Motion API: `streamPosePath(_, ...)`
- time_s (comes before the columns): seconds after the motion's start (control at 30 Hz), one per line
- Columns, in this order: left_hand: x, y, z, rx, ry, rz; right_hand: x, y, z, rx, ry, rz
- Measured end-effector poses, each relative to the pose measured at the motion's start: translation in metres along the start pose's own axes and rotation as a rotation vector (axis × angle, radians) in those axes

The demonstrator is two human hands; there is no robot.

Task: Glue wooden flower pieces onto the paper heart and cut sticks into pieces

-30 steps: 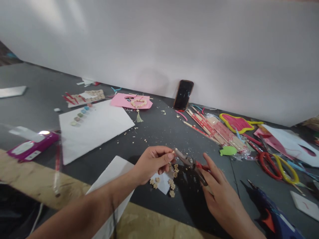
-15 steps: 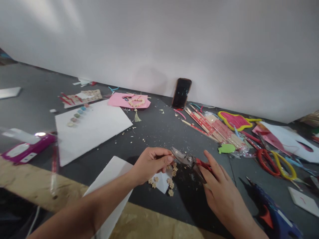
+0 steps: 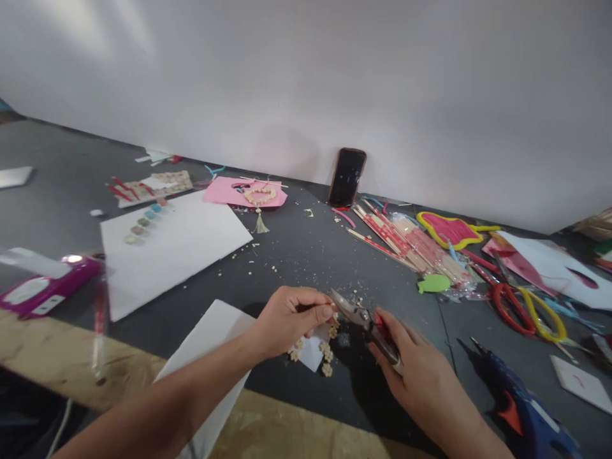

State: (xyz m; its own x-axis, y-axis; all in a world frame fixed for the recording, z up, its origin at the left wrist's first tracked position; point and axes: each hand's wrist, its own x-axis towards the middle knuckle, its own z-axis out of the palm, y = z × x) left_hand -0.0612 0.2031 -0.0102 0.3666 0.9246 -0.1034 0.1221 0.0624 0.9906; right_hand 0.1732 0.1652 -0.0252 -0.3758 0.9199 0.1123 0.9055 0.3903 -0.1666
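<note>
Red-handled pruning shears (image 3: 362, 319) are gripped in my right hand (image 3: 421, 366), their blades pointing left toward my other fingertips. My left hand (image 3: 289, 320) is closed in a pinch right beside the blade tip; whatever lies between its thumb and finger is too small to make out. Below the left fingers, several small flower-shaped wooden pieces (image 3: 327, 369) lie on and around a small white paper (image 3: 310, 354). A white sheet (image 3: 210, 338) lies under my left forearm.
At the back a phone (image 3: 347, 177) leans on the wall. Packaged sticks (image 3: 406, 242), scissors (image 3: 514, 309) and a blue glue gun (image 3: 526, 405) lie on the right. A beaded tassel string (image 3: 259, 197) rests on pink paper; a purple device (image 3: 52, 284) sits left. Small chips are scattered mid-table.
My right fingers have closed around the shears' handles, which were spread wider before. The blades have come closer together beside my left fingertips. My left hand has hardly moved.
</note>
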Motion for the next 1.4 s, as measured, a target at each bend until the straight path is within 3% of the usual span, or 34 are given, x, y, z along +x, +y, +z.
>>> streamPosePath(0.27, -0.0022, -0.0002, 0.0019, 0.004, 0.023, -0.039, -0.0012, 0.0003, 0.004, -0.037, -0.032, 0.042)
streamPosePath(0.53, 0.0017, 0.001, 0.0046, -0.153, 0.116, -0.113, 0.0036, -0.0008, -0.0022, -0.11, -0.006, 0.094)
streamPosePath(0.9, 0.0002, 0.0082, 0.0009, -0.117, 0.007, -0.011, 0.0021, 0.0006, -0.0045, -0.046, -0.033, 0.06)
streamPosePath(1.23, -0.0043, 0.0016, 0.001, -0.17, -0.016, -0.099, 0.0005, -0.0022, -0.0019, 0.021, -0.043, 0.053)
streamPosePath(1.4, -0.001, 0.002, 0.0029, -0.163, 0.027, -0.147, 0.0019, -0.0033, -0.0026, -0.029, -0.082, 0.103)
